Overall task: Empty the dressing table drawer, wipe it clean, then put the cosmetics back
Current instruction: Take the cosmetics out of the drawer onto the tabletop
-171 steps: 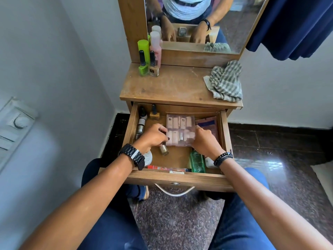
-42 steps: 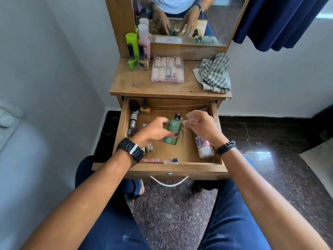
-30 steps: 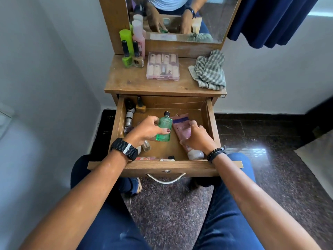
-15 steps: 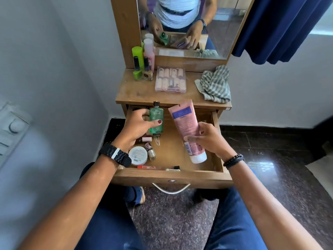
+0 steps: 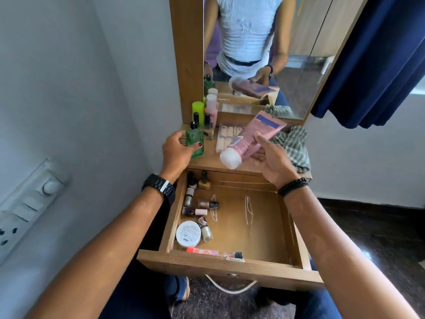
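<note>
The wooden drawer [image 5: 230,263] is pulled out below the dressing table top [image 5: 212,161]. My left hand [image 5: 176,150] grips a small green glass bottle [image 5: 195,141] over the left of the top. My right hand [image 5: 273,162] holds a pink tube [image 5: 250,137] with a white cap, tilted above the top's middle. A clear case of small pale bottles [image 5: 226,137] lies on the top behind the tube. Along the drawer's left side lie several nail polish bottles [image 5: 195,211] and a round white jar [image 5: 188,233]. A thin orange stick [image 5: 207,251] lies at the drawer's front.
A striped grey cloth [image 5: 296,146] is bunched at the top's right. A lime bottle [image 5: 198,110], a pink bottle [image 5: 211,107] and nail polishes stand at the back left by the mirror [image 5: 264,42]. A wall with switches [image 5: 30,203] is left, a blue curtain [image 5: 372,65] right.
Both hands have lifted from the drawer up over the table top, carrying the green bottle and the pink tube. Earlier the clear case went from drawer to top.
</note>
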`<state>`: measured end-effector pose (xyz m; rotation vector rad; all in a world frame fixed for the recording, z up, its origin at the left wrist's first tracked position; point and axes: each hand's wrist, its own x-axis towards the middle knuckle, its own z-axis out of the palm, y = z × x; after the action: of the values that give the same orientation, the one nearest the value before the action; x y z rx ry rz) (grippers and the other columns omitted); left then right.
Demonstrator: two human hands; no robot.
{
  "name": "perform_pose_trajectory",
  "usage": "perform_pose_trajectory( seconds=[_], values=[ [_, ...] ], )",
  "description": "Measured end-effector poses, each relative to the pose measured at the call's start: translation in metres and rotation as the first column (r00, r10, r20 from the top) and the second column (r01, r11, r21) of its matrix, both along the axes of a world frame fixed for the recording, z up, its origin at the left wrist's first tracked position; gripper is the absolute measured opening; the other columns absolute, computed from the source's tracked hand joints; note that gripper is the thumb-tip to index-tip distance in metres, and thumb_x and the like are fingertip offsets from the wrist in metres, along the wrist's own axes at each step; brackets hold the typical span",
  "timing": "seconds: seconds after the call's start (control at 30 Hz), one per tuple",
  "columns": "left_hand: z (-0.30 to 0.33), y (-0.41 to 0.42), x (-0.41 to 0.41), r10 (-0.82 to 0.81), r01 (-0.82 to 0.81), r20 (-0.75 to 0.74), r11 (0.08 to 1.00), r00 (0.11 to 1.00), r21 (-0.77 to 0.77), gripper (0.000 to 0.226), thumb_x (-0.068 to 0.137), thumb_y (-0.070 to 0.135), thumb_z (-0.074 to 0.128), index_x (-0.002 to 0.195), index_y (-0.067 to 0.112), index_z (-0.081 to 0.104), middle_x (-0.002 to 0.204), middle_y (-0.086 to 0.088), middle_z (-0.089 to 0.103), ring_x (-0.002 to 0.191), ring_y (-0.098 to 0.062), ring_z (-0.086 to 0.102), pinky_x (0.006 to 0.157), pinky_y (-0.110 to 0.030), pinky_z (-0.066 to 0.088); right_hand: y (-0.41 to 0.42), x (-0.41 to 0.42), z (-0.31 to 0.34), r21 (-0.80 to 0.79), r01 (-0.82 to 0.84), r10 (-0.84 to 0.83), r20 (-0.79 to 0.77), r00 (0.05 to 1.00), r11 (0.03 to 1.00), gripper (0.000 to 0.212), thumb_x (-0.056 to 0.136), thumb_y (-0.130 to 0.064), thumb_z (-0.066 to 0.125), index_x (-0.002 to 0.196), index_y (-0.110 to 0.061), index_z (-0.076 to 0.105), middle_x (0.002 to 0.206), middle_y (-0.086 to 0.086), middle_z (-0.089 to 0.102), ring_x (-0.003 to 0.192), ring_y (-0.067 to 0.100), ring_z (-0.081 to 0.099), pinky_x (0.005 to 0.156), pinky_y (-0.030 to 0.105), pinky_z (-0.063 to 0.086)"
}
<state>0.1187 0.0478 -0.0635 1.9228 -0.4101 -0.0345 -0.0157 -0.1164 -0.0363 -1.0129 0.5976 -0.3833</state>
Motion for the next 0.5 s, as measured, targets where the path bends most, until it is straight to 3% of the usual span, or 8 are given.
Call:
perform_pose_trajectory(
  seconds=[0.1,0.2,0.33,0.43,0.5],
  values=[
    [-0.002,-0.011,0.013,0.067,-0.069,0.057,0.997,0.996,0.02,0.033,0.075,0.017,0.077,0.104,0.007,0.064,0.102,-0.004,0.068,0.084,-0.009,0.057,0.057,-0.005,0.041,-0.004,0.017,-0.001,0.118,0.073,-0.079,0.041,0.996,0.99,0.008,0.094,-0.015,0.054,0.098,-0.008,0.055,0.106,0.016,0.064,0.086,0.021,0.064,0.089,0.04,0.053],
    [-0.005,-0.02,0.02,0.104,-0.107,0.107,0.994,0.989,0.021,0.029,0.076,0.015,0.077,0.099,0.004,0.065,0.1,-0.007,0.069,0.082,-0.009,0.057,0.061,-0.006,0.04,-0.009,0.029,-0.004,0.137,0.133,-0.135,0.005,0.991,0.982,0.009,0.094,-0.017,0.055,0.094,-0.008,0.057,0.099,0.013,0.065,0.091,0.022,0.064,0.099,0.042,0.048],
    [-0.017,-0.025,0.029,0.108,-0.111,0.153,0.994,0.982,0.01,0.024,0.077,0.013,0.075,0.096,0.004,0.064,0.099,-0.009,0.068,0.087,-0.014,0.059,0.071,-0.018,0.045,-0.015,0.038,-0.006,0.166,0.187,-0.188,-0.011,0.982,0.968,0.008,0.095,-0.016,0.053,0.094,-0.008,0.054,0.101,0.016,0.066,0.104,0.028,0.063,0.093,0.037,0.05],
    [-0.028,-0.025,0.038,0.107,-0.113,0.176,0.993,0.979,0.022,0.03,0.078,0.016,0.075,0.104,0.007,0.063,0.101,-0.01,0.065,0.095,-0.022,0.059,0.082,-0.036,0.051,-0.02,0.045,-0.005,0.202,0.203,-0.205,-0.014,0.979,0.958,0.01,0.096,-0.016,0.052,0.1,-0.006,0.053,0.114,0.02,0.064,0.095,0.026,0.063,0.087,0.035,0.051],
    [-0.03,-0.025,0.04,0.097,-0.104,0.174,0.994,0.98,0.029,0.037,0.078,0.014,0.074,0.111,0.008,0.059,0.107,-0.01,0.064,0.099,-0.022,0.058,0.084,-0.032,0.05,-0.022,0.051,-0.005,0.231,0.224,-0.221,-0.037,0.975,0.947,0.014,0.096,-0.015,0.052,0.104,-0.003,0.052,0.116,0.022,0.063,0.098,0.027,0.063,0.087,0.035,0.051]
  ],
)
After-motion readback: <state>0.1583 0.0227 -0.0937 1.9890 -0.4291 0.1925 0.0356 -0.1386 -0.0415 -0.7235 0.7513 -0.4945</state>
